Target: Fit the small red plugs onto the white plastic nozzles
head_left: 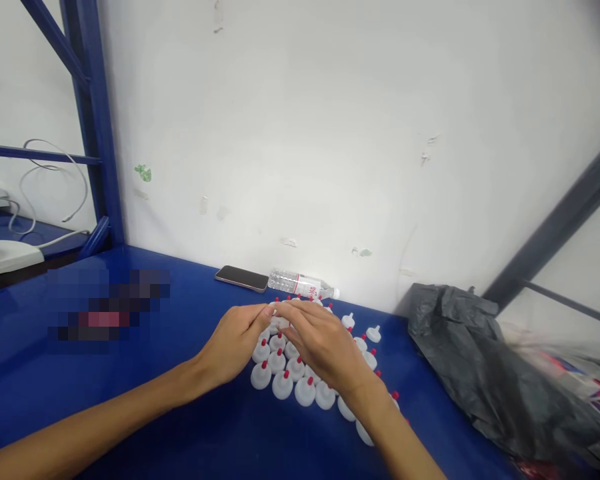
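My left hand (237, 340) and my right hand (320, 340) meet at the fingertips above a cluster of small white plastic nozzle caps (305, 392), most with red tips. The left thumb and fingers are pressed together, pointing right. My right fingers are bent toward the left fingertips and hide part of the cluster. Whatever is between the fingertips is too small and covered to make out. Two white nozzle caps without red tips (373, 335) stand at the cluster's back right.
Behind the cluster, a phone (241, 278) and a clear water bottle (303, 284) lie along the white wall. A black plastic bag (460, 353) slumps at the right of the blue table (180, 433). A blurred patch covers something at the left, near a white power strip (13, 257).
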The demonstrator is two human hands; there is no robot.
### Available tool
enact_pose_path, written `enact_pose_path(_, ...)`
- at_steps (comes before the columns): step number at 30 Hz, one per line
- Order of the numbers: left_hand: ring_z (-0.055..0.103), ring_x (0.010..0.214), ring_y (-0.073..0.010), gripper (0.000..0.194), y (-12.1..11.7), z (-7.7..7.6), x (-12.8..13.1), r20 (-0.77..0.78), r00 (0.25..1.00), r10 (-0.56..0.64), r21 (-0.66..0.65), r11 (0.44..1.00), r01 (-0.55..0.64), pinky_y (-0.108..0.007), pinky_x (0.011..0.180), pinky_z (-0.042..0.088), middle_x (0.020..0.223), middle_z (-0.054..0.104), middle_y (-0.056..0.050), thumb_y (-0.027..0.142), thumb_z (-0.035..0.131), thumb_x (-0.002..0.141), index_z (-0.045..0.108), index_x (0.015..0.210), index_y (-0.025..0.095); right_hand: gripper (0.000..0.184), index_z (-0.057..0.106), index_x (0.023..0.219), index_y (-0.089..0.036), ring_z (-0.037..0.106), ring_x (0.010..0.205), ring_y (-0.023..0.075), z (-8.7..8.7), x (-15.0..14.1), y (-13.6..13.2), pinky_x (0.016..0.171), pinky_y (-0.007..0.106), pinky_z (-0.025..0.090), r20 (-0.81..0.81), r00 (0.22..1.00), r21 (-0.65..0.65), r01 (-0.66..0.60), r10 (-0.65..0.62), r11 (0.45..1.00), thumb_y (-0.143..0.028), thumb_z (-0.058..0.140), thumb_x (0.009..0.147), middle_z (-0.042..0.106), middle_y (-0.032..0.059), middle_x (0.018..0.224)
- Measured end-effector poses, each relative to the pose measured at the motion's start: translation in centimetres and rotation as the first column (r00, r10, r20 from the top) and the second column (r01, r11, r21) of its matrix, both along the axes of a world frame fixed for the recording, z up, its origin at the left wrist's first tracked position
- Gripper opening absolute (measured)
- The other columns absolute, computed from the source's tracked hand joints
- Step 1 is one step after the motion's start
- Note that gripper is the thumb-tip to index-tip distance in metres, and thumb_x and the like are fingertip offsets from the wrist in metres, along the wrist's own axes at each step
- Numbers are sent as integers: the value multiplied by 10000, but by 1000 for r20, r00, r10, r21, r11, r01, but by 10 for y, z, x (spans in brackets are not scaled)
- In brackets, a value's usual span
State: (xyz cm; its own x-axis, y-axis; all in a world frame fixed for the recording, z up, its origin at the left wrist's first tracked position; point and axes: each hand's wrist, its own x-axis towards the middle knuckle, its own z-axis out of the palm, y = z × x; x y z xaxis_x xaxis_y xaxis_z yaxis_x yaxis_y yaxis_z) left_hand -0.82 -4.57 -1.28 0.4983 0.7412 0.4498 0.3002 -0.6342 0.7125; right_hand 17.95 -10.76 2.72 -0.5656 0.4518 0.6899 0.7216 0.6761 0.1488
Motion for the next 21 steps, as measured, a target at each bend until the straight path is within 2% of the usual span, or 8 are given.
enact_pose_path(3, 390, 634, -148, 488, 3, -4, 5, 143, 988, -64, -175, 981, 89, -308, 599, 341, 656, 455, 22, 564, 349, 1018, 425, 695, 206, 433, 542, 1384, -251, 720, 1109, 226, 0, -5, 0, 951, 379, 620, 4, 1000, 23, 8, -8, 1000, -111, 521, 974, 773, 75, 1155)
enact_pose_path(6, 266, 547, -122, 517, 7, -4, 5, 218, 972, -82, -353, 923, 157, -294, 510, 292, 588, 299, 45, 646, 375, 970, 316, 677, 225, 423, 581, 1363, -246, 711, 1135, 209, 3, 5, 2, 990, 372, 601, 30, 999, 19, 43, -44, 999, -95, 463, 986, 763, 68, 1211)
enact_pose_path(8, 177, 510, -106, 535, 12, -1, -2, 213, 976, -35, -456, 880, 131, -276, 460, 231, 579, 199, 62, 685, 351, 941, 248, 669, 236, 398, 609, 1337, -261, 692, 1173, 208, 8, 29, 4, 1022, 397, 580, 9, 988, -12, 157, -157, 988, -137, 431, 1003, 753, 59, 1242)
enact_pose_path(9, 147, 501, -102, 536, 16, 2, -7, 190, 982, 12, -482, 872, 82, -270, 449, 202, 582, 167, 67, 693, 331, 929, 221, 661, 241, 379, 626, 1319, -259, 693, 1167, 224, 11, 46, 5, 1022, 423, 575, -65, 957, -21, 281, -282, 959, -175, 435, 1003, 750, 70, 1244)
enact_pose_path(12, 209, 499, -115, 509, 30, 10, -24, 131, 977, 171, -340, 933, -117, -275, 474, 230, 575, 209, 54, 628, 255, 965, 265, 636, 239, 326, 684, 1221, -231, 741, 970, 268, 15, 104, 11, 893, 416, 586, -313, 724, -114, 614, -614, 781, -321, 518, 955, 781, 98, 1088)
enact_pose_path(14, 348, 544, -136, 474, 39, 13, -33, 37, 959, 280, -92, 957, -276, -291, 549, 297, 576, 335, 32, 537, 297, 991, 338, 638, 224, 324, 700, 1154, -219, 739, 914, 268, 11, 136, 16, 858, 386, 562, -361, 623, -199, 676, -694, 710, -362, 538, 913, 782, 100, 1030)
enact_pose_path(17, 475, 596, -165, 363, 48, 9, -39, -181, 905, 386, 123, 922, -368, -309, 602, 320, 614, 511, 23, 459, 382, 985, 489, 731, 222, 286, 702, 1061, -233, 723, 918, 259, -3, 158, 23, 864, 370, 524, -306, 608, -285, 676, -733, 680, -378, 504, 915, 772, 84, 1005)
enact_pose_path(21, 606, 698, -191, 211, 53, 0, -39, -307, 884, 353, 138, 935, -326, -309, 640, 383, 769, 683, 1, 393, 493, 943, 618, 890, 231, 287, 708, 1005, -250, 707, 926, 247, -20, 162, 30, 831, 350, 502, -168, 634, -376, 667, -755, 644, -436, 501, 934, 767, 69, 1017)
